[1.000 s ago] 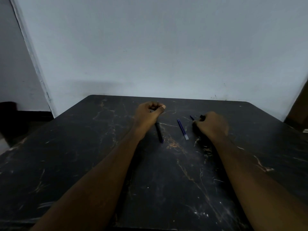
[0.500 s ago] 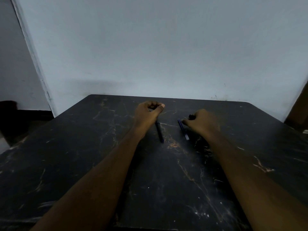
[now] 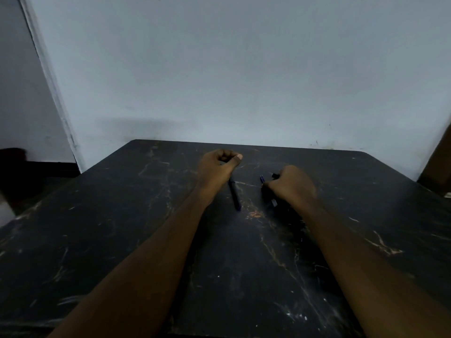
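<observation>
Toward the far side of the black table [image 3: 97, 240]: both fists sit close together.
Left hand [image 3: 216, 168]: wrapped round a dark pen [image 3: 234, 196], its barrel slanting back onto the tabletop, likely to steady it.
Right hand [image 3: 291, 184]: closed over a blue pen [image 3: 261, 178], both ends poking out, seemingly gathering it.

A dark pen [image 3: 234, 195] is held in the left hand [image 3: 216, 168], free end slanting nearer and rightward. A blue pen [image 3: 261, 178] is gripped in the right hand [image 3: 291, 184], mostly covered.
</observation>
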Motion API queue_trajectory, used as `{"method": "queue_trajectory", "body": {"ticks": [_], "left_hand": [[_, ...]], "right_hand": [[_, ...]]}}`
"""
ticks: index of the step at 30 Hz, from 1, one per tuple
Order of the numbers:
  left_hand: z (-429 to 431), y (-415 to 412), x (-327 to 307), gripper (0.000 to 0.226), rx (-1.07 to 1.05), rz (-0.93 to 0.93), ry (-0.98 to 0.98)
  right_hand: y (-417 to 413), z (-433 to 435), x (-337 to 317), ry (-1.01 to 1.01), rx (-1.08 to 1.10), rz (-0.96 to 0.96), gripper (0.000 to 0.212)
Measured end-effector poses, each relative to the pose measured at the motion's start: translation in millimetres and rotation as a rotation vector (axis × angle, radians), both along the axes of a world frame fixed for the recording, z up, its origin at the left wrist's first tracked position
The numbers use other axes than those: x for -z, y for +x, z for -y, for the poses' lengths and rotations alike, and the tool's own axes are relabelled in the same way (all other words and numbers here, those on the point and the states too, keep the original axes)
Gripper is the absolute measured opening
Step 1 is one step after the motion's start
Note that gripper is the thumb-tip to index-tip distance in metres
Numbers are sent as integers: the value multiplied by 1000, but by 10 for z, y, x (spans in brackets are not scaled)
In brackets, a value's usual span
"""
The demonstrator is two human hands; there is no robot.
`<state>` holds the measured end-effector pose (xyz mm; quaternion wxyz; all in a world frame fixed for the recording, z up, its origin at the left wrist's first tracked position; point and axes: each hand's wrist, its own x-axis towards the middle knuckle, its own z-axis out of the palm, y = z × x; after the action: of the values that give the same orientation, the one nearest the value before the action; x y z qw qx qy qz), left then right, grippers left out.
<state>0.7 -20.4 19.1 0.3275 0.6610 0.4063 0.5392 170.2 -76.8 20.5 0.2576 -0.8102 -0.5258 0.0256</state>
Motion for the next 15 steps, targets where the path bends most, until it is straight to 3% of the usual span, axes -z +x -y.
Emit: {"method": "queue_trajectory", "body": {"ticks": [15], "left_hand": [[19,-4,-12,13,1,6,-2]], "right_hand": [[51,-34,29,58,-54,-62,33]]}}
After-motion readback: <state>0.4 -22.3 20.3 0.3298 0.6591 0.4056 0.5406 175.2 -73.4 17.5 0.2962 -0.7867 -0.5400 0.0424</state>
